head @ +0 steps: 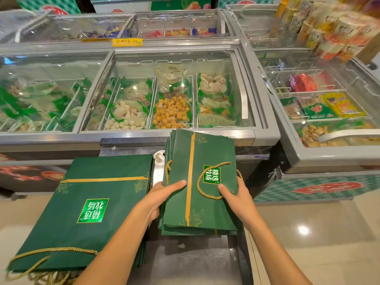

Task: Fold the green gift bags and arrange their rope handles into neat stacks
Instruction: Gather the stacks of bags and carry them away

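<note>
Directly in front of the chest freezer (pixel 123 135), a steel table (pixel 185 260) carries two piles of flattened green gift bags. The held stack (pixel 213 212) lies nearest the freezer, its far edge overlapping the freezer's front rim and its gold stripe running away from the person. The left hand (pixel 164 194) grips this stack's left edge, with the thumb laid flat on the top bag and the fingers curled underneath, out of sight. The right hand (pixel 236 197) grips the opposite edge the same way, its thumb resting on top beside the gold rope handle (pixel 205 196), which loops across the printed label of the top bag. Another rope loop (pixel 167 169) shows at the stack's left edge. The second stack (pixel 115 212) lies further from the freezer, to the left of the held stack and just beside it, turned so its gold stripe runs parallel to the freezer front. Its rope handles (pixel 61 249) trail from the edge farthest from the freezer. Inside the freezer, under glass lids, lie packets of frozen food in wire compartments.
</note>
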The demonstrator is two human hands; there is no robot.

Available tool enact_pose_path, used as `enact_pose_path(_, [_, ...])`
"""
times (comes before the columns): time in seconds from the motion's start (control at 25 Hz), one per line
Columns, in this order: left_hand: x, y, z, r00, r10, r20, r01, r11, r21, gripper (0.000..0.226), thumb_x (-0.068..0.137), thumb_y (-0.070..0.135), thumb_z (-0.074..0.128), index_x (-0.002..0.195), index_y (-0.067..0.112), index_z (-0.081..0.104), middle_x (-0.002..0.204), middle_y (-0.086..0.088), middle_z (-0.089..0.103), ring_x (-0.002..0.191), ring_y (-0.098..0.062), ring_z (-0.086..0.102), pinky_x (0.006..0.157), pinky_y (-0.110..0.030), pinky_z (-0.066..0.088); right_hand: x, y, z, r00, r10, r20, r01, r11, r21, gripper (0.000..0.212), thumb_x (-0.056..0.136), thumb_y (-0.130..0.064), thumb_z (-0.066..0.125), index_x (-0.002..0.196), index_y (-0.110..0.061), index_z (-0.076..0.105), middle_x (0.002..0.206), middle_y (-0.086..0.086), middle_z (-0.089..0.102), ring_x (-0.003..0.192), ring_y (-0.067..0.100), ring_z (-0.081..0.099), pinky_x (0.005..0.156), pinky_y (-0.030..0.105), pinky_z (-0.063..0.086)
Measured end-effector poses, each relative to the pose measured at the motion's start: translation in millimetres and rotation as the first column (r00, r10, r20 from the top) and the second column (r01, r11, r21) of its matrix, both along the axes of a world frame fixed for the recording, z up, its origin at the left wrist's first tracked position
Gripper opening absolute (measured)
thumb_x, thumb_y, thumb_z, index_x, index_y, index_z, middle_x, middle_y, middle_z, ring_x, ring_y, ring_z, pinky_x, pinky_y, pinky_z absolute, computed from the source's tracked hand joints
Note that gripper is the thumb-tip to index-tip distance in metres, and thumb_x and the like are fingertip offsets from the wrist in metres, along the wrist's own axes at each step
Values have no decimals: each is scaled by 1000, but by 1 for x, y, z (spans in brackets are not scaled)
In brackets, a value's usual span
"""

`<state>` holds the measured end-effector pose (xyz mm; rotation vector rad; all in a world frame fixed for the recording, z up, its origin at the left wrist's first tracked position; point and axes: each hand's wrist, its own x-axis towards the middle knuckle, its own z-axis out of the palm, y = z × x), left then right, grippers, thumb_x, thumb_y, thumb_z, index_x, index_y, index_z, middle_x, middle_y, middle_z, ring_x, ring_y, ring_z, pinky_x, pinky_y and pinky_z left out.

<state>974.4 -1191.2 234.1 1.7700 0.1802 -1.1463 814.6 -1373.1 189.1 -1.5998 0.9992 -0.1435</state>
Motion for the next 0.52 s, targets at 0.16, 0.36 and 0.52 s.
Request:
enact_pose_path(0.16, [-13,3,-3,987,141,72,-134,987,-88,91,71,35,90,143,12,38,111,-4,68,101,-24,69,93,-44,56,-3,-1,1,999,19,41,-21,999,29,43,92,-36,72,128,-33,50,120,-13,65,107,4,63,94,35,54])
enact_pose_path(0.36, [-27,7,-1,980,167,111,-147,975,-167,97,76,27,88,152,19,28,109,1,64,102,-23,69,96,-46,55,-12,-3,3,997,30,71,-38,993,110,53,90,-37,74,135,-31,48,122,-12,65,110,9,65,97,41,56])
enact_pose_path(0.52, [-31,11,0,983,140,119,-116,975,-191,83,72,31,91,135,23,38,121,-5,66,100,-24,71,90,-44,58,-19,-7,4,995,31,96,-46,986,157,73,82,-44,80,143,-30,43,134,-5,59,119,16,62,99,45,55])
